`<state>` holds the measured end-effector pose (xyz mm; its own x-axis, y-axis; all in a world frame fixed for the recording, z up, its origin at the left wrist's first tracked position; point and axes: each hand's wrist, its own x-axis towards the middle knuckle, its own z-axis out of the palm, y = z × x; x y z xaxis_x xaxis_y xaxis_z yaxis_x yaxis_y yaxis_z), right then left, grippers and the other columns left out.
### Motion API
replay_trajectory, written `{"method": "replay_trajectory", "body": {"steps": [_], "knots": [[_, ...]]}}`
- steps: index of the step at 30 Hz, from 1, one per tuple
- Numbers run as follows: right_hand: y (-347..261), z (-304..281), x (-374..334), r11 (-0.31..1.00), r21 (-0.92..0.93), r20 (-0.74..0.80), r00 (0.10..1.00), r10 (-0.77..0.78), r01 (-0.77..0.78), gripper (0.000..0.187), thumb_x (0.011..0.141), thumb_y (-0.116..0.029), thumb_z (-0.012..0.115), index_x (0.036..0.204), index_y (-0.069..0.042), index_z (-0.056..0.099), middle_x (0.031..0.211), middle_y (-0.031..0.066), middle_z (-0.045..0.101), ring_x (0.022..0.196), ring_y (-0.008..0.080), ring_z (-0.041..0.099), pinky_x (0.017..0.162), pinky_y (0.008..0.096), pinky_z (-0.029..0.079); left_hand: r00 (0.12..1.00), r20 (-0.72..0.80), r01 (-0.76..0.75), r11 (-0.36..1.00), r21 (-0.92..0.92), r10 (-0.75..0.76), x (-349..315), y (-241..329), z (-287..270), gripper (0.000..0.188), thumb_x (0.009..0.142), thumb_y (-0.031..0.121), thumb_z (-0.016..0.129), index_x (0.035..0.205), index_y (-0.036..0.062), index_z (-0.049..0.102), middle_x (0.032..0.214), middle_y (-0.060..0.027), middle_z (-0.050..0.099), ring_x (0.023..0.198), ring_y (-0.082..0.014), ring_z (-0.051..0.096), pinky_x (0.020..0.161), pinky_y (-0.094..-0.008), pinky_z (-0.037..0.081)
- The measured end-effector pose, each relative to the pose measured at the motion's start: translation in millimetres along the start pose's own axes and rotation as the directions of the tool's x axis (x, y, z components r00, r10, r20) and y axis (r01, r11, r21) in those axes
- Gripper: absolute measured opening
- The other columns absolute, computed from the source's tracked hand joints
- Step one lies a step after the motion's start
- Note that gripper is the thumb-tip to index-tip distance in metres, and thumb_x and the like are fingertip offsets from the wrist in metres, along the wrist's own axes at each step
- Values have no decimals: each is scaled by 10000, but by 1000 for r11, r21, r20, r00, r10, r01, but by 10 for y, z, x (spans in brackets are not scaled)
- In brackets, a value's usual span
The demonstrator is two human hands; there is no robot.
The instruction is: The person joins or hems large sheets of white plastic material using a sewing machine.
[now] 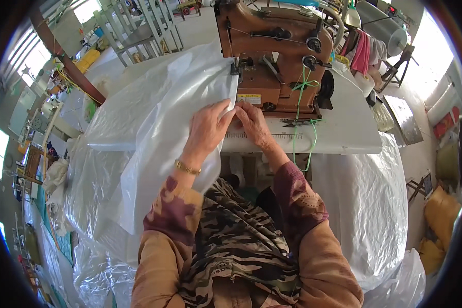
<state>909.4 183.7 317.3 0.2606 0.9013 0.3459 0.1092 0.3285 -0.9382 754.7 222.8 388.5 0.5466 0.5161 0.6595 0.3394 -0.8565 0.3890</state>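
A white translucent plastic sheet (177, 102) lies over the left of the work table, its right edge running up under the needle area of a brown sewing machine (272, 72). My left hand (205, 128), with a gold-coloured band at the wrist, grips the sheet near that edge. Close beside it, my right hand (254, 124) pinches the same edge between bent fingers, and the two hands almost touch. The exact fold under the fingertips is hidden. Small dark thread snips (299, 123) lie by the machine's base, right of my right hand.
Green string (304, 82) is tied on the machine and hangs past the table's front edge. A ruler scale (272, 136) runs along the table (344, 131). More clear plastic sheeting (362, 205) drapes down on the right. A metal rack (138, 36) stands behind at left.
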Motion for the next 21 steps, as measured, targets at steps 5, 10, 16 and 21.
{"method": "replay_trajectory", "body": {"steps": [5, 10, 16, 21], "knots": [[-104, 30, -126, 988, 103, 184, 979, 92, -112, 360, 1006, -315, 524, 1161, 0, 601, 967, 50, 669, 821, 132, 629, 702, 273, 545, 970, -113, 226, 969, 97, -215, -592, -375, -444, 257, 924, 156, 575, 1145, 52, 655, 1010, -143, 693, 942, -343, 636, 826, -427, 500], [210, 702, -772, 963, 148, 319, 933, 169, -225, 358, 984, -264, 557, 1168, 39, 611, 929, 69, 676, 808, 95, 598, 696, 288, 530, 969, -22, 240, 925, 295, -245, -882, -1112, -472, 286, 935, 188, 585, 1178, 49, 649, 1143, -164, 661, 1054, -335, 621, 914, -403, 485], [548, 1584, -1503, 938, 227, 308, 933, 186, -262, 346, 944, -250, 594, 1125, 42, 638, 981, 74, 683, 906, 129, 600, 837, 321, 501, 946, 123, 294, 953, 69, -301, -733, -1561, -522, 374, 924, 246, 623, 1226, 26, 622, 1209, -181, 638, 1097, -336, 611, 949, -377, 475], [-277, 1309, -1758, 826, 186, 639, 704, 310, -533, 565, 917, -380, 647, 1326, -9, 531, 1262, 113, 596, 1167, 208, 536, 1024, 340, 416, 972, 150, 165, 981, 100, -178, -636, -1710, -542, 359, 922, 196, 636, 1231, 14, 617, 1190, -206, 635, 1049, -341, 630, 920, -365, 488]]}}
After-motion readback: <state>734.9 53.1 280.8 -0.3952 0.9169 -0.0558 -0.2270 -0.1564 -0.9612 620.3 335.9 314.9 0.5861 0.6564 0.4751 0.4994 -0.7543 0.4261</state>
